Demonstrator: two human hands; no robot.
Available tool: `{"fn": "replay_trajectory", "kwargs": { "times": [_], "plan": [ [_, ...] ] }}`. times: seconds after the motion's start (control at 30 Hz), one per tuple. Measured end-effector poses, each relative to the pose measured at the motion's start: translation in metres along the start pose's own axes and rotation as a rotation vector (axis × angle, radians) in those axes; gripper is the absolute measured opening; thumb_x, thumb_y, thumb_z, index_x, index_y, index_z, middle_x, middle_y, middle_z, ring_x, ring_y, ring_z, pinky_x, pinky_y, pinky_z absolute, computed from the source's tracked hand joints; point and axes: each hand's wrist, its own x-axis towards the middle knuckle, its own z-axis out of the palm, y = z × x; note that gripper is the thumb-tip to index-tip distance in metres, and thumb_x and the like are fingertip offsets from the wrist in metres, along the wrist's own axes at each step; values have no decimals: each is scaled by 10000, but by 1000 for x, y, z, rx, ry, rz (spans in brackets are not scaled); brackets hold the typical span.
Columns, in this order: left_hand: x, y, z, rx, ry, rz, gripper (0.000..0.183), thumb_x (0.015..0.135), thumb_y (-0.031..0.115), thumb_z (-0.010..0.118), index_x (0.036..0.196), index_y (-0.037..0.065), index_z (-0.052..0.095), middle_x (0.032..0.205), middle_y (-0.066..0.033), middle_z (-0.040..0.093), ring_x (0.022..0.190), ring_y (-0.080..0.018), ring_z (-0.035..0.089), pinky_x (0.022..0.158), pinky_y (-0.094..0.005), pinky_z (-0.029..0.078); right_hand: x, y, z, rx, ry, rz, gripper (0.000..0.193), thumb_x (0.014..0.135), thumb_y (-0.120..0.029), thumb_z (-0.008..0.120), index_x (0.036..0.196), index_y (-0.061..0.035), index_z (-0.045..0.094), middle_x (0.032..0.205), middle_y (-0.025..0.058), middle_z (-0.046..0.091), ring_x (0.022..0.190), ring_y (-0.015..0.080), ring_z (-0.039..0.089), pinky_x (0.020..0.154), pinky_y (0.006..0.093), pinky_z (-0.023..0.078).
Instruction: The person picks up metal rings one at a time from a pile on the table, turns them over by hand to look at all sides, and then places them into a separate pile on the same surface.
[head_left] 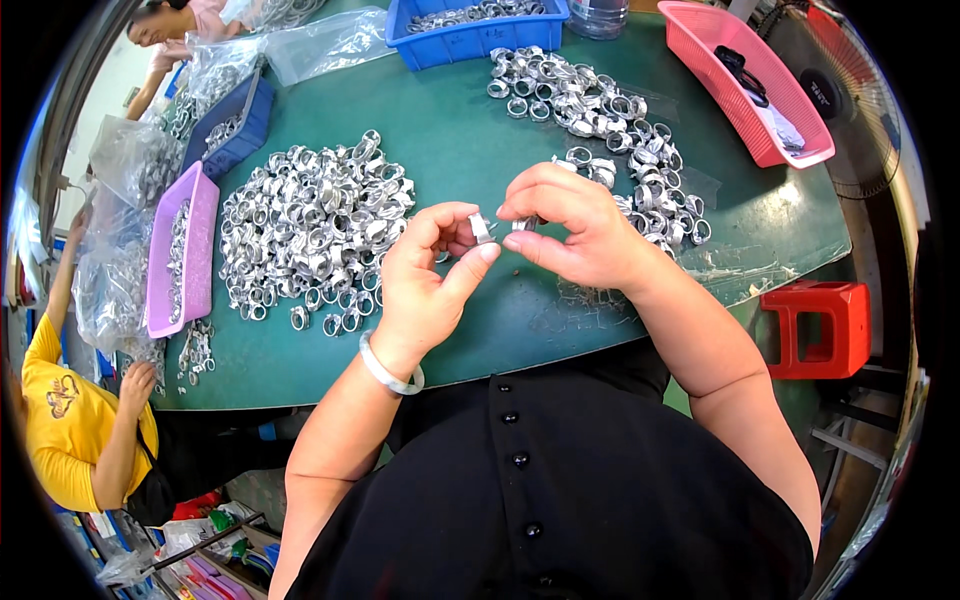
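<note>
My left hand (425,280), with a pale bangle on its wrist, pinches a small silvery metal piece (482,229) between thumb and fingers. Facing it, my right hand (580,228) grips a silvery metal ring clamp (522,225), partly hidden by the fingertips. A narrow gap separates the two pieces, held over the green table near its front edge. Left of my hands lies a large heap of similar ring clamps (315,225). Another spread of ring clamps (655,185) curves behind and to the right of my right hand.
A blue bin (480,42) of metal parts stands at the far side. Pink baskets sit at the left (195,265) and far right (690,70). Two people are at the left, one in a yellow shirt (60,400). A red stool (822,328) and a fan (825,95) are at the right.
</note>
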Motion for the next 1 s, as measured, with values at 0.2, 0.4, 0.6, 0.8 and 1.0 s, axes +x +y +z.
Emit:
{"fn": "replay_trajectory", "kwargs": {
  "times": [0.2, 0.4, 0.6, 0.8, 1.0],
  "plan": [
    [-3, 6, -2, -216, -19, -70, 380, 825, -81, 615, 1178, 5, 503, 1033, -59, 603, 936, -104, 582, 821, -229, 478, 1, -2, 0, -35, 26, 28, 180, 722, -46, 703, 882, -18, 626, 863, 84, 600, 806, 256, 585, 689, 343, 483],
    [-5, 8, -4, -319, -21, -73, 422, 805, -111, 616, 1189, -4, 479, 1092, -95, 595, 973, -124, 580, 859, -247, 481, 1, -2, -1, -41, 40, 33, 181, 724, -50, 706, 884, -17, 629, 858, 86, 598, 812, 258, 588, 696, 344, 486],
    [-6, 7, -5, -383, -33, -78, 413, 798, -115, 628, 1169, -4, 483, 1157, -139, 590, 1035, -159, 590, 929, -288, 473, 1, -2, 0, -41, 34, 51, 183, 725, -51, 706, 888, -17, 631, 865, 87, 600, 821, 261, 590, 700, 345, 488],
    [-7, 3, -7, -472, -35, -80, 418, 802, -131, 611, 1171, 13, 477, 1211, -162, 567, 1100, -176, 572, 968, -306, 464, 0, -1, -1, -43, 26, 53, 184, 725, -49, 706, 889, -17, 630, 872, 87, 600, 827, 259, 590, 703, 346, 489],
    [-9, -1, -8, -478, -42, -53, 420, 796, -147, 607, 1160, 16, 476, 1232, -167, 550, 1120, -187, 563, 982, -313, 459, 0, -2, -1, -33, 25, 64, 191, 726, -37, 703, 901, -17, 628, 879, 87, 601, 824, 258, 592, 701, 342, 490]
  ]
}}
